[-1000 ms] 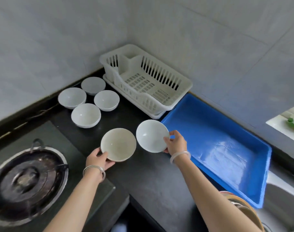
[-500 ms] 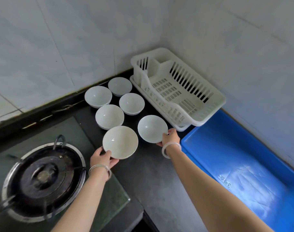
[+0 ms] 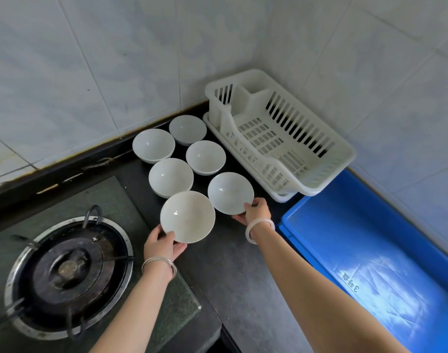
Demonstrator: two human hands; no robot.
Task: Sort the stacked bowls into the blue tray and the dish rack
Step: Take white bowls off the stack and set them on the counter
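Head view: the left hand grips the nearest bowl by its near rim. The right hand pinches the second bowl by its rim. Four bowls crowd behind, and the dish rack stands just beside them. The blue tray lies to the right, with bare surface between the arms.

Left hand wears thin silver bangles; right hand wears 1 pale glossy bangle.
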